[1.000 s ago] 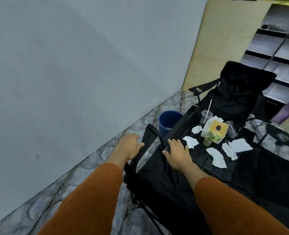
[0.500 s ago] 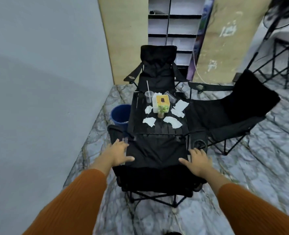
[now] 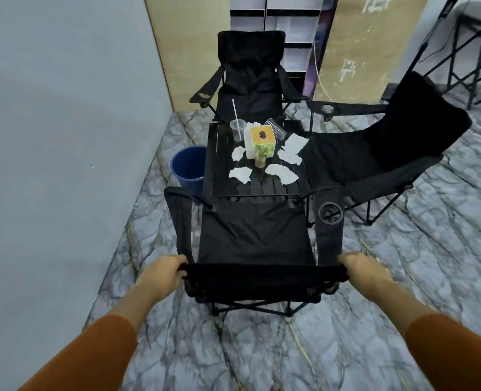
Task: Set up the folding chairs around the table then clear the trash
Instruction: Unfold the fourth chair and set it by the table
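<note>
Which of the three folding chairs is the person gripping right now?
The nearest chair, at the table's near end. The left hand and right hand grip its backrest top corners; the far chair and right-side chair stand untouched.

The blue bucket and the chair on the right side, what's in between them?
In the head view, the black table stands between the blue bucket and the right-side chair, with crumpled napkins, a tissue box and cups on it.
</note>
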A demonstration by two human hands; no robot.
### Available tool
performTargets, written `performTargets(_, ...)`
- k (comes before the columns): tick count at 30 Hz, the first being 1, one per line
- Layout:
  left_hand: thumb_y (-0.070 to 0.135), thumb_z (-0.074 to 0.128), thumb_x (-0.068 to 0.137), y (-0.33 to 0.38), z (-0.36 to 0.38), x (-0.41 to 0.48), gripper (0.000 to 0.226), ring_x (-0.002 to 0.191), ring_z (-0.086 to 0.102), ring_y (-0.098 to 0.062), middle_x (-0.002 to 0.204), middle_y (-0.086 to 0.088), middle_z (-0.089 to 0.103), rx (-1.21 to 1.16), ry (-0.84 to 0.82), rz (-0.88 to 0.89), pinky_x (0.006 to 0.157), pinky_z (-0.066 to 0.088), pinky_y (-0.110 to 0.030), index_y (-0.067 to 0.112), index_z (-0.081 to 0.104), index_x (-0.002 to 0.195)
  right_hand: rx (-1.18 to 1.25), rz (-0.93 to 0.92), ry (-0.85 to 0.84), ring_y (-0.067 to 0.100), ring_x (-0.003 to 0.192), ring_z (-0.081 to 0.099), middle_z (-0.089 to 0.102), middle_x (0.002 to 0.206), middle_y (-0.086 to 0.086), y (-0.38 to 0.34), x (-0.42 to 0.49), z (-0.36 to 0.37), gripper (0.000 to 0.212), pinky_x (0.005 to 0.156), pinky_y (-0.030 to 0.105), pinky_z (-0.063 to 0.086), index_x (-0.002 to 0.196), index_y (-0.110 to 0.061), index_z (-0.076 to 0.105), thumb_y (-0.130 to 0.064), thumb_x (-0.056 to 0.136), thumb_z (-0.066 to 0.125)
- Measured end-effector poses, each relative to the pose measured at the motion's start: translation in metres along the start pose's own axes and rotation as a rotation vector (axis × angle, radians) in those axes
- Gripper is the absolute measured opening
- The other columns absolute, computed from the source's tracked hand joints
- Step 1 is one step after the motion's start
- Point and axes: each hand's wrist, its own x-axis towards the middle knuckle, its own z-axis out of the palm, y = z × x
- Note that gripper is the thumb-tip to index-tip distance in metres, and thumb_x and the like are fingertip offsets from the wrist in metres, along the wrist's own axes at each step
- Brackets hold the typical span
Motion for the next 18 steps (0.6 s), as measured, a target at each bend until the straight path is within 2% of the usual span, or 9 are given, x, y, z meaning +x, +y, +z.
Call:
performTargets(3,0.019,0.056,0.091,-0.002,0.007,-0.017,0.011,0.086,0.064,-0.022,0.092,-0.001,0.068,-0.014,0.037,0.029,0.064,0.043,-0.03,0.02,0.063,0.099,0.001,-0.04,-0.017,0.023,0.08,0.047,0.056,0.098,0.007,0.006,-0.012,0.002,0.027,0.066,0.031,0.039,0.091,-0.016,0.051,0.006,0.081,0.042)
performTargets(6,0.019,0.055,0.092,0.001,0.014,-0.023,0.009,0.087,0.063,-0.024,0.089,0.0,0.064,-0.049,0.048,-0.006,0.063,0.038,-0.029,0.018,0.062,0.098,0.058,-0.033,-0.004,0.028,0.081,0.056,0.056,0.095,0.006,0.014,-0.02,0.014,0.033,0.062,0.033,0.04,0.092,-0.014,0.057,0.009,0.075,0.041)
performTargets(8,0.015,0.055,0.092,0.004,0.017,-0.019,0.008,0.082,0.062,-0.024,0.087,-0.001,0.063,-0.078,0.055,-0.02,0.063,0.04,-0.03,0.014,0.062,0.095,0.095,-0.015,0.017,0.029,0.074,0.053,0.052,0.088,0.005,0.017,-0.022,0.018,0.03,0.06,0.036,0.039,0.088,-0.013,0.057,0.01,0.074,0.041)
performTargets(10,0.011,0.054,0.092,0.007,0.017,-0.017,0.008,0.076,0.056,-0.02,0.086,-0.001,0.061,-0.1,0.066,-0.034,0.063,0.042,-0.03,0.012,0.062,0.093,0.158,-0.002,0.012,0.028,0.07,0.05,0.049,0.078,0.004,0.019,-0.021,0.019,0.028,0.054,0.032,0.033,0.079,-0.014,0.053,0.011,0.074,0.041)
performTargets(14,0.006,0.053,0.092,0.01,0.015,-0.01,0.012,0.074,0.053,-0.021,0.092,-0.008,0.065,-0.091,0.072,-0.042,0.063,0.042,-0.031,0.01,0.063,0.097,0.28,0.004,0.066,0.025,0.065,0.046,0.047,0.067,0.0,0.026,-0.019,0.026,0.042,0.049,0.027,0.027,0.067,-0.027,0.045,0.015,0.074,0.042)
performTargets(16,0.005,0.053,0.092,0.009,0.008,-0.004,0.014,0.076,0.059,-0.025,0.092,-0.01,0.067,-0.1,0.061,-0.052,0.064,0.046,-0.035,0.012,0.064,0.098,0.334,0.01,0.102,0.021,0.061,0.044,0.044,0.064,-0.006,0.024,-0.019,0.029,0.041,0.048,0.025,0.026,0.069,-0.027,0.046,0.013,0.077,0.045)
performTargets(18,0.005,0.055,0.091,0.006,0.004,0.0,0.015,0.079,0.063,-0.027,0.089,-0.01,0.068,-0.09,0.05,-0.085,0.067,0.05,-0.038,0.014,0.065,0.098,0.454,0.023,0.129,0.02,0.066,0.05,0.052,0.069,-0.006,0.023,-0.019,0.035,0.037,0.052,0.024,0.031,0.08,-0.022,0.056,0.014,0.08,0.047)
